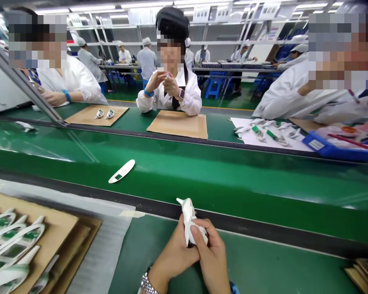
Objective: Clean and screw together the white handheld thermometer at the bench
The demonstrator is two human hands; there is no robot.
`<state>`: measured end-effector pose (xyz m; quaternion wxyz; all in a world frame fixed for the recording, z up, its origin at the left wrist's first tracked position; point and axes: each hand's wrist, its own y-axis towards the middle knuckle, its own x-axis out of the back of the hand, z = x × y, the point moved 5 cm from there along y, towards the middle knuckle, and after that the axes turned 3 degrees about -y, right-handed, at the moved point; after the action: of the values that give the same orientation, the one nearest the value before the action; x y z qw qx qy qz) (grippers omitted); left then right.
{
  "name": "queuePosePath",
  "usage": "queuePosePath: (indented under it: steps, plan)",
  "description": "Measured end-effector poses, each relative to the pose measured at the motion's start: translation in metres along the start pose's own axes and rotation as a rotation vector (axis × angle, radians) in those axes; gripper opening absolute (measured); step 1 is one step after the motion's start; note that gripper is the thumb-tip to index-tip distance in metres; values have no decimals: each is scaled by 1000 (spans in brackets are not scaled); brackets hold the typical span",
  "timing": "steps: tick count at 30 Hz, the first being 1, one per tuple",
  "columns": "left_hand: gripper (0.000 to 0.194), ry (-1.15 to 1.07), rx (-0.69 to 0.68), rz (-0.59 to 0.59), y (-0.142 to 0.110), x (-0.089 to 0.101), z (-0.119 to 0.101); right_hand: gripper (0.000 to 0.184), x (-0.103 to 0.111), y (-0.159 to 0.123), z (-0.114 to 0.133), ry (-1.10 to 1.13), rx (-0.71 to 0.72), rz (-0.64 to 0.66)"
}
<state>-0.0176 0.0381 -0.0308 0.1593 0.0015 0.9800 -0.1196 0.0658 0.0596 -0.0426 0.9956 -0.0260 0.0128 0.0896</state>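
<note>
White casing [188, 213], Two-Handed Hold

Head view. Found: above the near counter [263, 265], close to the black rail [245, 226], narrow tip pointing away from the wearer. Grip: left hand [175, 250] and right hand [213, 247] closed round the lower body, right thumb across the upper face; hidden fingers, exact hold beneath impossible to tell. Handling, as judged: best to cradle firmly with the left, press evenly with the right thumb, bear on the broad body and spare the slender tip; seam kept in sight, force eased if resisting. Nearby: white shell [127, 166] with a rectangular window, on the green belt [233, 183]; further casings [14, 272] on cardboard [59, 230], left.
</note>
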Motion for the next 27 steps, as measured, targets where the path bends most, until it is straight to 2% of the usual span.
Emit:
queuePosePath:
  steps: [5, 9, 14, 17, 27]
  plan:
    - [47, 216, -67, 15, 2, -1, 1, 16, 6, 2, 7, -119, 68, -43]
    - [35, 241, -86, -42, 4, 1, 2, 10, 6, -2, 17, -242, 194, -23]
    - [40, 252, -41, -34, 4, 4, 6, 9, 1, -10, 23, -295, 293, 57]
    - [40, 230, -29, -23, 4, 4, 5, 10, 0, -9, 22, -306, 261, 24]
    - [39, 243, -123, -43, 6, 3, -3, 21, -7, 6, 21, -223, 46, -117]
